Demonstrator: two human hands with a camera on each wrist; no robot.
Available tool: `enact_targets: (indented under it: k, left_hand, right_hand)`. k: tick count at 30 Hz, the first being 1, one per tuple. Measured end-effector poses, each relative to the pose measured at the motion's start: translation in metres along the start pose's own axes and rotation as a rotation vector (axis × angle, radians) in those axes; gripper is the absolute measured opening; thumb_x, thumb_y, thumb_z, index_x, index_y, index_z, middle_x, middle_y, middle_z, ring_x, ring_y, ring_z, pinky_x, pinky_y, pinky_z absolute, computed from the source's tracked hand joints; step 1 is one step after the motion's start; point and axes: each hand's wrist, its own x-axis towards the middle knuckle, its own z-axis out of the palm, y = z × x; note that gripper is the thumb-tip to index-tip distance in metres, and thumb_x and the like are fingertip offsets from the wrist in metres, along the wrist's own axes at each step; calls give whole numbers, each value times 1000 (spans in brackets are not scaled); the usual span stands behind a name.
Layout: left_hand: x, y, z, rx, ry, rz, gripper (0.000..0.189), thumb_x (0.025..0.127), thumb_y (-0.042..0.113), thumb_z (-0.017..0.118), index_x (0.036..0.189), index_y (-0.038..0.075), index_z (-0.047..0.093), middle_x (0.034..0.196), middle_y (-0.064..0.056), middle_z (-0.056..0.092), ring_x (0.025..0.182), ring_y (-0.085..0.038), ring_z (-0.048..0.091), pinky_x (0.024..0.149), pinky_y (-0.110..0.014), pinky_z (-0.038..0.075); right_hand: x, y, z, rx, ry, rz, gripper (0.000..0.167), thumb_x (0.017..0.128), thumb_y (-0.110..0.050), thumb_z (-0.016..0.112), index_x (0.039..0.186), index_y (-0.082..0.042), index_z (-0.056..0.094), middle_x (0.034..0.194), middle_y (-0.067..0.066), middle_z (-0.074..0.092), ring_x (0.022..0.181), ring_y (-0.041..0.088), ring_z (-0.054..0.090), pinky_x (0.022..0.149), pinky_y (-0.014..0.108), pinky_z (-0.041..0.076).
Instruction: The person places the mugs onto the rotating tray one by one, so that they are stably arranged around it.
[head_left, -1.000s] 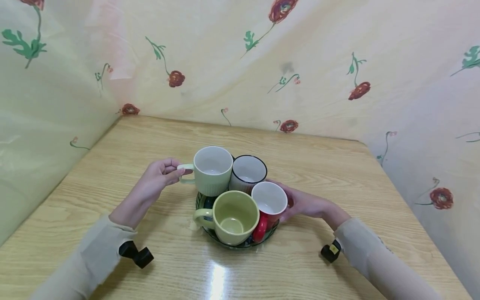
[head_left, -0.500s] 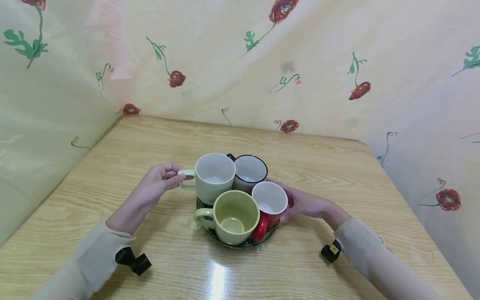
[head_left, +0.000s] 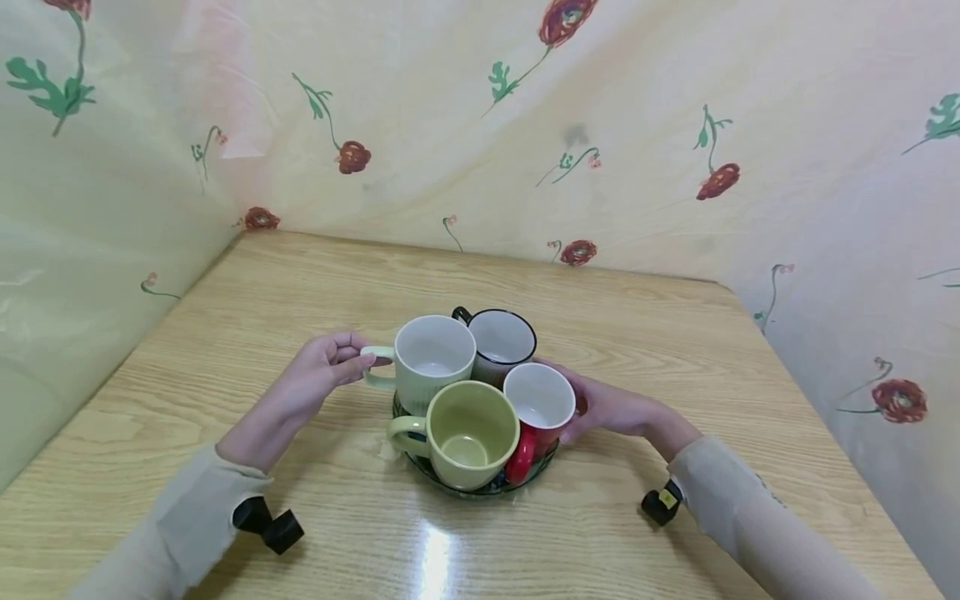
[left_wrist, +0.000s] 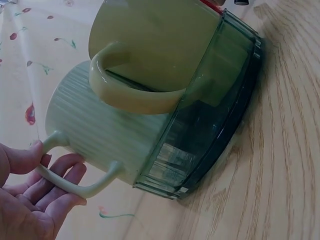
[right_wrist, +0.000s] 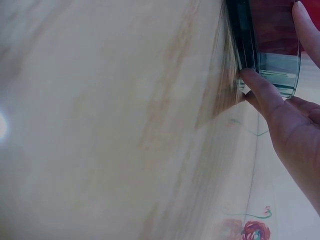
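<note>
My left hand [head_left: 324,367] pinches the handle of a pale green ribbed mug [left_wrist: 107,130], thumb and fingers on it. That mug's base is at the rim of a dark green glass dish [left_wrist: 205,135]; whether it touches the bottom I cannot tell. A yellow-green mug [head_left: 468,442] stands in front of it in the dish. To the right is a red mug [head_left: 542,400] with a white inside. Behind stands a black-rimmed mug [head_left: 498,337], partly hidden. My right hand [right_wrist: 290,120] holds the dish's right side by the red mug, fingers against the glass.
The dish stands on a wooden table [head_left: 637,333]. A flowered sheet [head_left: 450,125] hangs behind the table and along both sides. Black wrist cameras hang under the left cuff [head_left: 277,529] and right cuff [head_left: 663,502].
My left hand has moved the pale green mug toward me and a little right, nearer the yellow-green mug. The black-rimmed mug's handle has come into view. My right hand has stayed put.
</note>
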Motion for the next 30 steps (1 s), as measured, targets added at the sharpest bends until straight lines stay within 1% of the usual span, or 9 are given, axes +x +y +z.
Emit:
enact_targets:
  k: [3, 6, 13, 17, 24, 27, 30]
  left_hand:
    - [1, 0, -1, 4, -10, 7, 4, 97, 7, 55, 98, 5, 59, 84, 18, 70, 84, 0, 61, 83, -23, 49]
    - [2, -3, -2, -2, -24, 7, 4, 97, 7, 55, 97, 6, 59, 84, 18, 70, 85, -1, 62, 84, -24, 49]
    - [8, -11, -4, -7, -59, -14, 6, 95, 8, 57, 101, 5, 59, 94, 12, 73, 93, -7, 62, 88, -27, 48]
    - [9, -11, -3, -7, -64, -11, 7, 95, 7, 57, 101, 4, 59, 96, 8, 73, 95, -9, 62, 90, -26, 48]
    - [8, -8, -4, -9, -76, -12, 5, 95, 5, 57, 99, 4, 59, 92, 13, 72, 94, -7, 63, 89, -24, 48]
    - [10, -7, -4, 1, -88, -11, 6, 95, 5, 57, 100, 3, 58, 94, 12, 73, 96, -7, 64, 92, -26, 47]
    - [12, -7, -6, 16, -105, -11, 7, 95, 5, 56, 100, 1, 58, 96, 9, 74, 98, -9, 64, 96, -31, 46]
  right_hand:
    - [0, 0, 0, 0, 2, 8, 103, 78, -1, 77, 156, -14, 11, 146, 4, 39, 128, 15, 46, 105, 22, 39]
    - [-1, -1, 0, -3, 5, 13, 103, 78, -1, 77, 156, -15, 11, 146, 4, 39, 127, 15, 46, 105, 22, 40]
    - [-1, 0, 0, 2, -4, 1, 102, 78, 0, 77, 155, -15, 12, 146, 3, 39, 127, 16, 46, 105, 23, 40]
    - [-1, 0, 0, 4, -3, 1, 102, 78, 0, 77, 155, -15, 12, 146, 2, 39, 127, 16, 46, 105, 23, 40]
    - [-1, 0, 0, 2, -3, 0, 102, 78, 0, 76, 156, -16, 12, 146, 3, 39, 127, 16, 46, 105, 23, 40]
    - [-1, 1, 0, -5, -1, -1, 102, 78, 0, 77, 156, -16, 12, 146, 3, 39, 128, 16, 46, 105, 23, 40]
    - [-1, 2, 0, -17, 0, -7, 103, 78, 0, 77, 156, -16, 12, 147, 3, 39, 129, 16, 45, 105, 23, 39]
